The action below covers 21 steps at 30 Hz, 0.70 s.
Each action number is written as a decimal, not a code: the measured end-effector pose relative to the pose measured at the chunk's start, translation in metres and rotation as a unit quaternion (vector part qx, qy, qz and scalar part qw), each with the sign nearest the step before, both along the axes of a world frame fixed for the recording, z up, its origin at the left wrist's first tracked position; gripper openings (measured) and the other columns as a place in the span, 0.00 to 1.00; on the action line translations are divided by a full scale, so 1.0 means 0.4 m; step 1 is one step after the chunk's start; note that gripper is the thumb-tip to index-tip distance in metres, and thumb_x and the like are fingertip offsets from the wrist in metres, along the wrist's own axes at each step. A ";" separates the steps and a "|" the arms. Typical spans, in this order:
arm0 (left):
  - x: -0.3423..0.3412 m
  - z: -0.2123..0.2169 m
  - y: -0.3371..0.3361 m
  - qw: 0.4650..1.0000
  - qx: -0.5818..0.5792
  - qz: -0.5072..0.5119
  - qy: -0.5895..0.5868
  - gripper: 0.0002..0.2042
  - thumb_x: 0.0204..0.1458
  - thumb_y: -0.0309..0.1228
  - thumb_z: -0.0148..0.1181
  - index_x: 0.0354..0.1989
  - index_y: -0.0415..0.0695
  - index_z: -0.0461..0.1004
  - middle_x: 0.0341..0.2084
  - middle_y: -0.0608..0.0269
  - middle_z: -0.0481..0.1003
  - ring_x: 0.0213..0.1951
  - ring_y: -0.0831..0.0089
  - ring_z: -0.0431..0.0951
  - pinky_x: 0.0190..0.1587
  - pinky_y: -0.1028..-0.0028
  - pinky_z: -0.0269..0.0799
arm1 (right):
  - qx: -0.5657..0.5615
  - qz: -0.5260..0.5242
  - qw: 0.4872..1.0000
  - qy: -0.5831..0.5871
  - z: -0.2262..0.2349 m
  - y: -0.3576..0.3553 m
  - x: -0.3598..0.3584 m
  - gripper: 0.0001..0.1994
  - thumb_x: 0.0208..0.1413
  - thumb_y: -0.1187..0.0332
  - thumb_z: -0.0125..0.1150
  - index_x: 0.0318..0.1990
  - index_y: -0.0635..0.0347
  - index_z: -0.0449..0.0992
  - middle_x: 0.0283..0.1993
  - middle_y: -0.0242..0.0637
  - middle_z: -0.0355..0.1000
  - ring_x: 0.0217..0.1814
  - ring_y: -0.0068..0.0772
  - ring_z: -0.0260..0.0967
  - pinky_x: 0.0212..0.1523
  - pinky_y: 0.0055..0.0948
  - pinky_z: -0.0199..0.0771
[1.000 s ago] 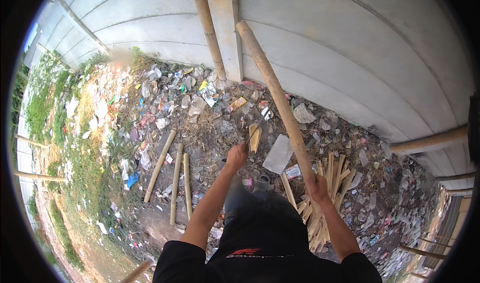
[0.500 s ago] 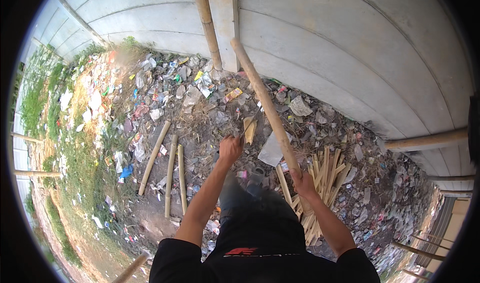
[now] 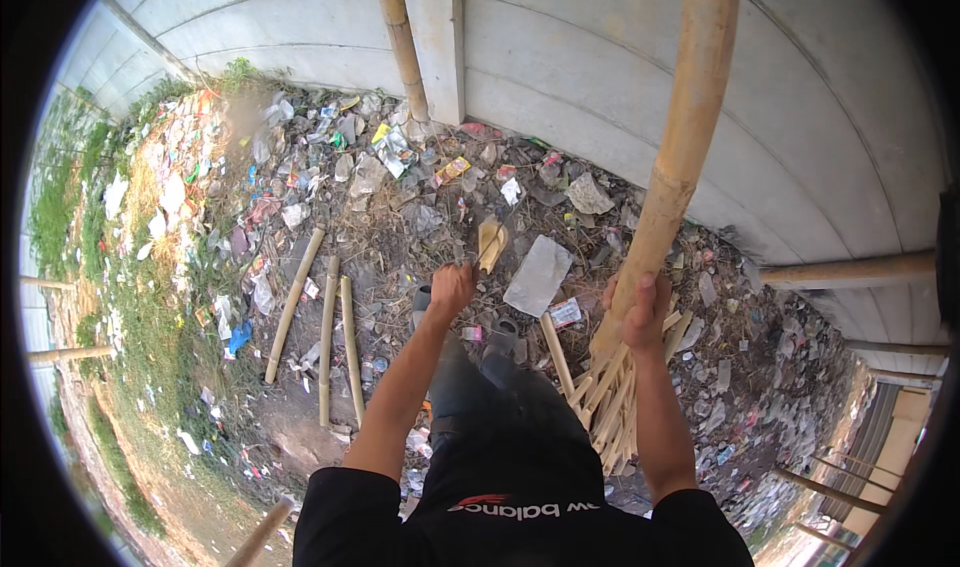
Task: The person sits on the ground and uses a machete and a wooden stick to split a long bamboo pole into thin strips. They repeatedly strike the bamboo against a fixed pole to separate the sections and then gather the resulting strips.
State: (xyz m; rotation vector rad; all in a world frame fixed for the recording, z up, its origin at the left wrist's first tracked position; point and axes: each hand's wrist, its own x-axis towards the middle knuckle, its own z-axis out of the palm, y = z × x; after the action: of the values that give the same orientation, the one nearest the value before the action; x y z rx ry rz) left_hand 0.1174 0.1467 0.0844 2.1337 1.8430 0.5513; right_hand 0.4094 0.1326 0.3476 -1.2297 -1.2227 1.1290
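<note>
The right hand [image 3: 640, 312] is closed round a thick bamboo pole [image 3: 680, 147], which rises steeply toward the top edge in front of the concrete wall [image 3: 600, 57]. The left hand [image 3: 452, 289] is fisted on a dark tool handle [image 3: 490, 247]; what kind of tool cannot be told. Split bamboo strips [image 3: 610, 397] lie heaped at the pole's foot. Three short poles [image 3: 325, 337] lie left on littered ground [image 3: 400, 197]. Another pole [image 3: 400, 37] leans against the wall.

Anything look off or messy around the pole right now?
Yes: litter is strewn over the ground along the wall. The right hand holds the bamboo pole tilted, above a loose heap of split strips.
</note>
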 end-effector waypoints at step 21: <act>0.019 -0.206 0.135 0.993 -0.111 0.050 0.006 0.16 0.62 0.41 0.53 0.28 0.45 0.78 0.22 0.46 0.80 0.26 0.47 0.82 0.31 0.53 0.78 | -0.046 -0.012 0.990 -0.135 0.036 0.183 0.003 0.12 0.55 0.65 0.71 0.34 0.61 0.73 0.22 0.30 0.70 0.22 0.23 0.69 0.25 0.27 0.71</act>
State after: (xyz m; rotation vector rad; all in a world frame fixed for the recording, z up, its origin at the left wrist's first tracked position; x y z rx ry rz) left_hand 0.1251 0.2007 0.0018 1.9141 1.9254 0.3374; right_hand 0.4108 0.2057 0.3619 -1.5004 -1.3636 1.0342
